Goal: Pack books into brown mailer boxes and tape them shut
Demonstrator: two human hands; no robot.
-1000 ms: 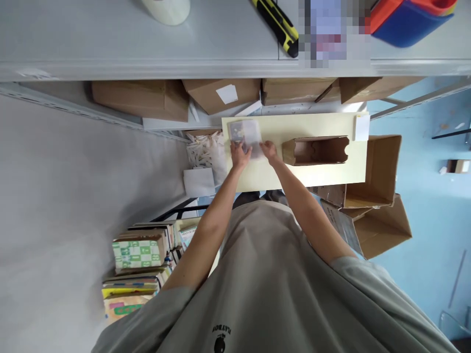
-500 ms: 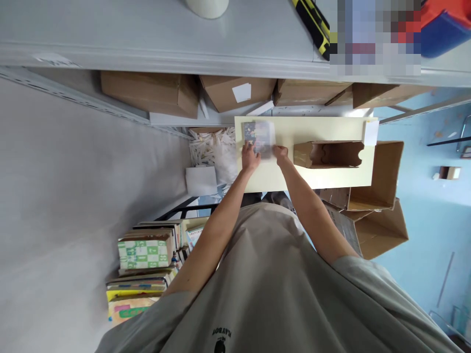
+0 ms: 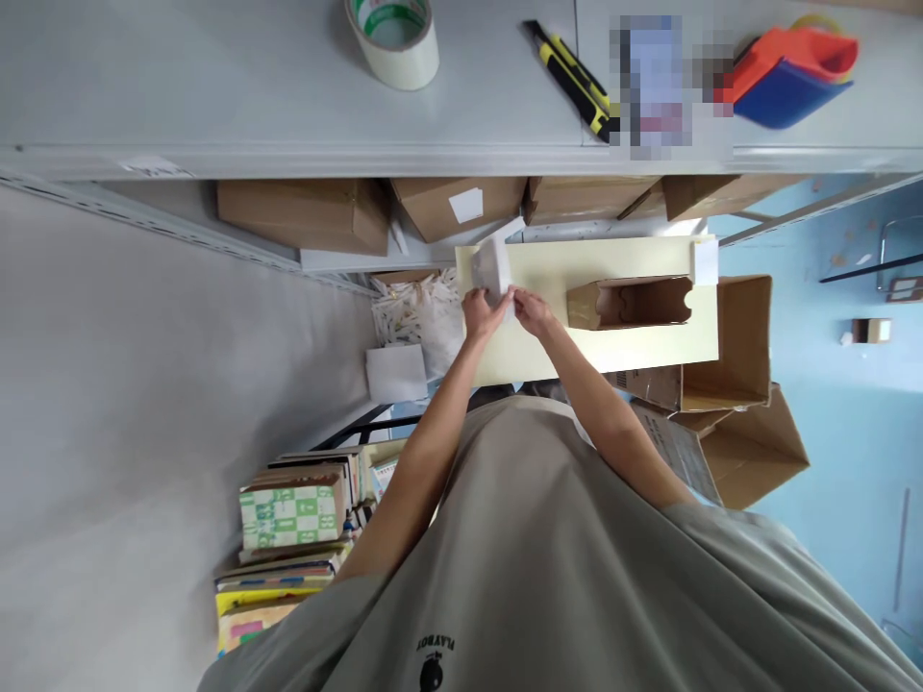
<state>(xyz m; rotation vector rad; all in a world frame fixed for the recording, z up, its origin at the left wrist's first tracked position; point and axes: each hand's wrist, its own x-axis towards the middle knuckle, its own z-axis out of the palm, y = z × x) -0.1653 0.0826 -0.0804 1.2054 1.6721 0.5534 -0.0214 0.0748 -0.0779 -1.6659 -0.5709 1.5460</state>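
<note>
Both hands are pinching a small white translucent packet [image 3: 493, 269] near the far left corner of the pale yellow board [image 3: 635, 346]; left hand [image 3: 479, 314] and right hand [image 3: 530, 309] grip its near edge, best kept even. The open brown cardboard carton [image 3: 629, 302] lies just right, well clear

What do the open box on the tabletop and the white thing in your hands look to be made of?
The open box looks like plain brown cardboard: matte, with raw cut edges and a notched flap. The white item, gripped by both the left hand and the right hand, looks like a thin, pale, slightly translucent wrapper, possibly plastic film or paper; too small to tell. The tabletop looks smooth, cream, matte.
</note>
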